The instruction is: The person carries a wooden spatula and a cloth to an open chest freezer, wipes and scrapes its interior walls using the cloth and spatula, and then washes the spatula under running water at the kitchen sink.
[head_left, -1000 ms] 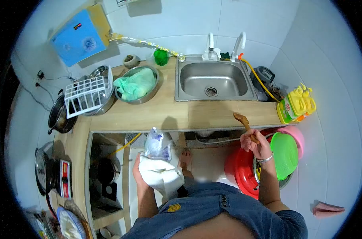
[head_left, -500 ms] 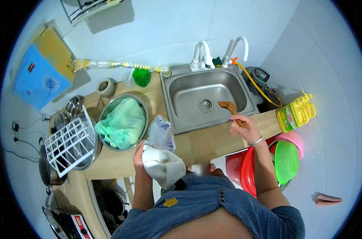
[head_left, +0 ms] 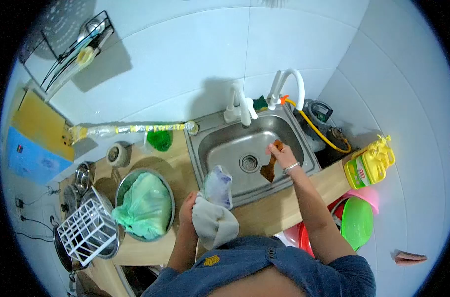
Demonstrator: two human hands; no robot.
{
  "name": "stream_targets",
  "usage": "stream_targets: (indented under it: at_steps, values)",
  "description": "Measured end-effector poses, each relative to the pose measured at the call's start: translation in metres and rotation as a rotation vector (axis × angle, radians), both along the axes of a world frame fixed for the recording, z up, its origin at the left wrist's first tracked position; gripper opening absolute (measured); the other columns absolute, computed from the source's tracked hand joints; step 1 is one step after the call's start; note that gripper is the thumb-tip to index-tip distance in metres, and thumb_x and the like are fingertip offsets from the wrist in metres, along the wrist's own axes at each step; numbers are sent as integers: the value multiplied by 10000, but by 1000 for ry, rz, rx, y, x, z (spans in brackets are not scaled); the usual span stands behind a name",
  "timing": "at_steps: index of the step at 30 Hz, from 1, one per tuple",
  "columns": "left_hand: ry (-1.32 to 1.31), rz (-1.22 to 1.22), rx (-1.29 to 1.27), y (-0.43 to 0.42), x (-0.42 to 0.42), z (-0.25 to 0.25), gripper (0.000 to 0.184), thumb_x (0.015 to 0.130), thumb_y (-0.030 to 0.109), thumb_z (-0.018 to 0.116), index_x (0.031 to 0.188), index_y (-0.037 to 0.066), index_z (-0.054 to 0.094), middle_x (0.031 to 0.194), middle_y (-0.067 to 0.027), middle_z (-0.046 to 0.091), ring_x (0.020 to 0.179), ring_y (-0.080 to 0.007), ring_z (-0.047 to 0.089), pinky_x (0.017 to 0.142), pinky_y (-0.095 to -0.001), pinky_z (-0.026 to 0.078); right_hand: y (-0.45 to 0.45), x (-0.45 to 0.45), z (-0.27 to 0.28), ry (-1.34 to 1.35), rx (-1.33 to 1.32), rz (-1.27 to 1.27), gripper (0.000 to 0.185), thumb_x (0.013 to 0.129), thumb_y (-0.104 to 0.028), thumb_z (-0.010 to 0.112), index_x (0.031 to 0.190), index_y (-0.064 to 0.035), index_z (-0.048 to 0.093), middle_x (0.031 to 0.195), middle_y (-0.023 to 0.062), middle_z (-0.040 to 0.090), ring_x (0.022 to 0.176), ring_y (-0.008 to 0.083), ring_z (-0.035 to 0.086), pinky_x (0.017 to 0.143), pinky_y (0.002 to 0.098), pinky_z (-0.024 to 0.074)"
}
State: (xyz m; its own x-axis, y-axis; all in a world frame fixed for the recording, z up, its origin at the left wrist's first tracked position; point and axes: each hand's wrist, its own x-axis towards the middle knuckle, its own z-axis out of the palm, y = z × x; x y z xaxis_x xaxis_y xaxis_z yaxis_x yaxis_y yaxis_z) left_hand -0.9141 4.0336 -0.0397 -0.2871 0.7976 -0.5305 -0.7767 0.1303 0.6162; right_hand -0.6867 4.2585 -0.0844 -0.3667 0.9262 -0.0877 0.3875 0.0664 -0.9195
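Note:
My right hand (head_left: 283, 157) is closed around the narrow end of a brown, spatula-shaped piece (head_left: 268, 169). Its flared end points down over the steel sink (head_left: 225, 143). My left hand (head_left: 187, 210) grips the edge of a bunched white cloth (head_left: 215, 223) in front of my body. Against the cloth, a clear plastic bag with purple print (head_left: 218, 185) reaches over the sink's near left edge; whether the left fingers also hold it cannot be made out. Left of that hand, a tied green plastic bag (head_left: 145, 205) fills a metal bowl (head_left: 171, 198).
Two white faucets (head_left: 244, 106) rise behind the sink. A yellow jug (head_left: 368, 163) stands on the counter's right end, with a red basin (head_left: 304, 240) and green basin (head_left: 357, 222) below. At left are a white rack (head_left: 86, 230) and pots.
My right hand has moved forward over the sink, and the brown piece now points downward. My left hand and the white cloth have shifted right; the printed plastic bag now overlaps the sink.

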Motion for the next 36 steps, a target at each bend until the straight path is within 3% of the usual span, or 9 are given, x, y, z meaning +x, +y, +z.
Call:
stream_targets:
  at_steps: [9,14,18,20,23,25,27,33,36]
  values:
    - [-118,-95,-42,32,4,-33,154,830,170,379,779,53,464,697,-62,505,624,-175,517,590,-299,440,94,-67,-90,144,-451,-375,312,738,-323,588,606,-51,511,530,11,484,473,95,457,458,235,361]
    - [-101,-73,-175,42,1,-34,152,830,196,408,788,62,466,717,-57,502,639,-171,522,606,-301,445,136,-96,-94,576,-342,-557,229,744,-211,580,676,-3,513,557,72,537,439,133,478,390,252,374]
    - [-187,-82,-149,39,-1,-44,154,831,208,417,790,67,465,715,-54,501,644,-169,526,609,-303,450,160,-86,-82,581,-359,-552,222,744,-203,578,680,0,514,546,64,533,420,128,469,391,256,374]
    - [-237,-15,-195,37,-2,-47,158,833,212,412,794,67,464,734,-57,512,653,-172,531,611,-306,454,165,-87,-83,343,-334,-571,216,749,-196,571,671,0,522,544,60,535,418,126,473,396,258,376]
    - [-262,-5,-84,29,-7,-63,166,832,212,406,793,62,466,742,-65,523,654,-175,536,612,-309,457,130,-90,-57,166,-216,-446,211,751,-195,564,670,-2,539,556,62,547,438,123,490,417,257,386]
    - [-262,-9,-57,31,-7,-53,174,833,215,401,791,61,469,738,-70,526,648,-176,536,612,-311,457,111,-94,-90,157,-220,-358,262,769,-241,552,795,19,533,575,35,523,502,109,494,465,240,405]
    - [-262,-12,-31,30,-8,-49,181,833,218,397,789,59,472,734,-74,529,643,-177,537,612,-314,458,94,-102,-120,238,133,-23,304,789,-301,519,764,0,543,603,33,533,516,95,485,497,228,409]
    - [-182,28,-165,23,-7,-26,199,834,226,384,783,58,479,727,-82,534,634,-189,541,604,-321,464,67,-109,-28,257,-156,53,344,805,-359,483,666,-46,501,560,3,471,483,77,416,470,212,342]
    - [-174,26,-90,15,-8,-53,206,828,236,403,801,58,504,715,-70,531,640,-187,531,602,-321,448,75,-107,-36,277,-189,101,355,801,-373,484,655,-49,493,551,-4,454,478,73,408,451,214,321]
